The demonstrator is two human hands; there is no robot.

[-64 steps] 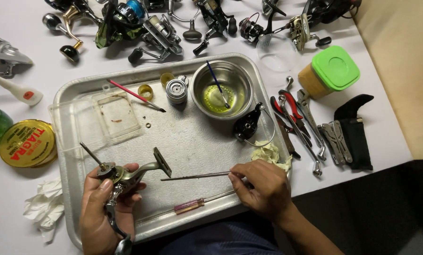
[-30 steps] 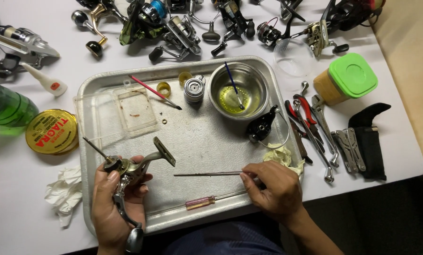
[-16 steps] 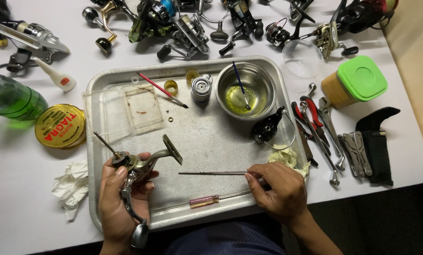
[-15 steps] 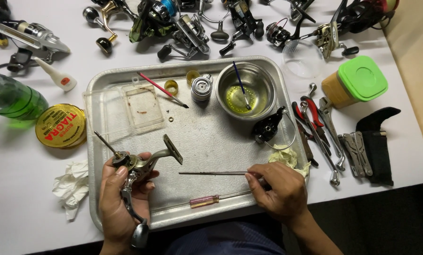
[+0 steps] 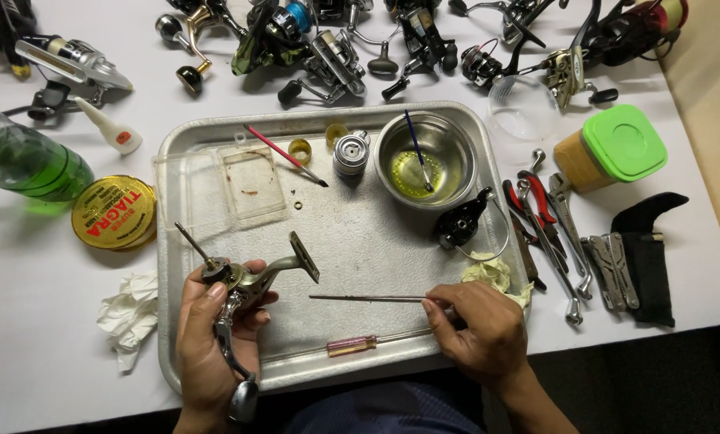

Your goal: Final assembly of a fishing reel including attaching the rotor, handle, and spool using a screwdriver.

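The left hand (image 5: 211,337) grips the fishing reel body (image 5: 251,277); the right hand (image 5: 480,325) pinches a thin metal rod (image 5: 368,298). I would keep the reel steady over the metal tray (image 5: 175,241).

Green bottle (image 5: 22,157) at the table's left edge, reels (image 5: 311,40) along the far edge, pliers (image 5: 541,213) right of the tray (image 5: 175,241).
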